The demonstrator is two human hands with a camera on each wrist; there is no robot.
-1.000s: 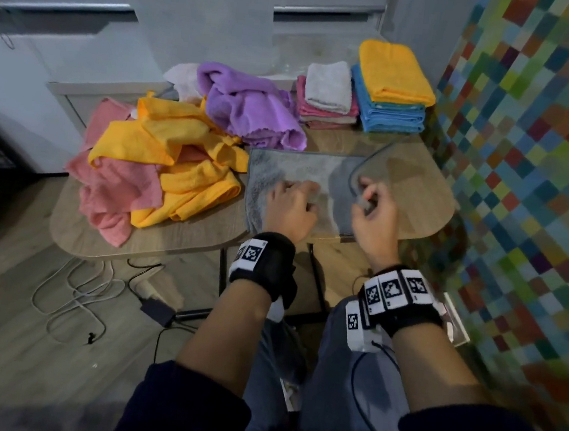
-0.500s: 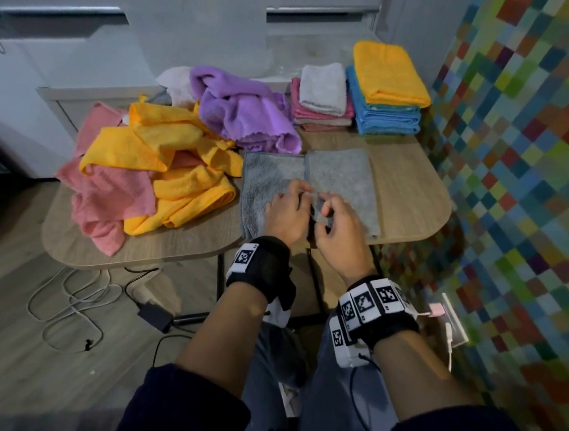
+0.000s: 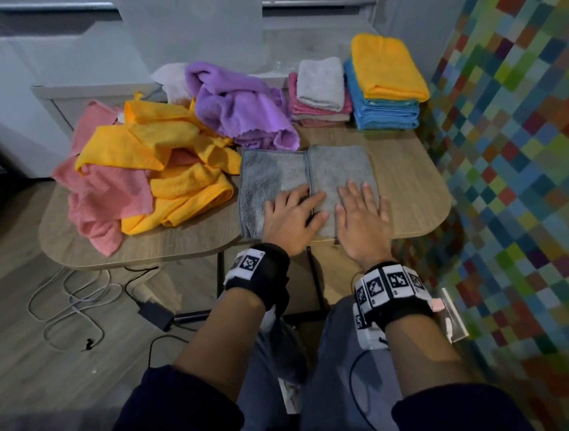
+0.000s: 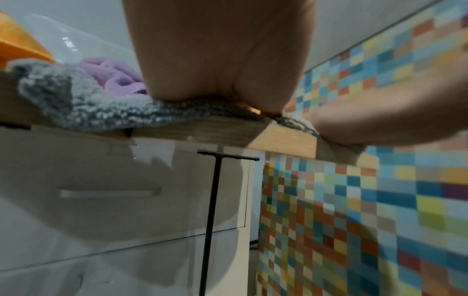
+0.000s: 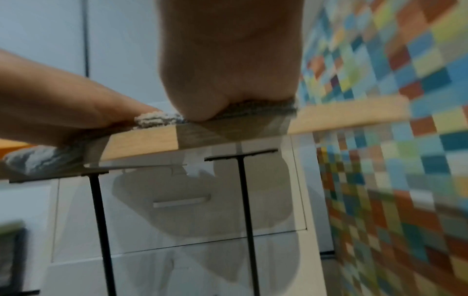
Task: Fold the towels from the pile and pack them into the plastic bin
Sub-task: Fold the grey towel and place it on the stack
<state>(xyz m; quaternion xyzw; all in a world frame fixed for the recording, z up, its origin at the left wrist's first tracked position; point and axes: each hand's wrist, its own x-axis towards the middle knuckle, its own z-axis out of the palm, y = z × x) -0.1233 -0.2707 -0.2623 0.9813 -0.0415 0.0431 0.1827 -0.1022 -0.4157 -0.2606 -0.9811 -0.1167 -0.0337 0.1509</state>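
A grey towel (image 3: 335, 166) lies at the table's near edge, its right part folded over to a seam down the middle. My left hand (image 3: 294, 209) lies flat on it with straight fingers across the seam. My right hand (image 3: 362, 212) presses flat on the folded right half. In the left wrist view the heel of my left hand (image 4: 215, 60) bears down on the grey towel (image 4: 83, 104); the right wrist view shows my right hand (image 5: 233, 66) pressing the grey towel (image 5: 253, 111) likewise. An unfolded pile of yellow (image 3: 164, 156), pink (image 3: 106, 196) and purple (image 3: 237, 108) towels sits left.
Folded stacks stand at the back of the wooden table (image 3: 412, 192): a yellow towel (image 3: 385, 66) on blue ones (image 3: 381, 112), a white towel (image 3: 320, 82) on pink ones. A clear plastic bin (image 3: 290, 54) shows faintly behind them. A mosaic wall (image 3: 521, 167) is right; cables (image 3: 72, 300) lie on the floor.
My right hand brought the towel's right edge over to the middle and let go. Both hands, earlier curled on the cloth, now lie flat on it.
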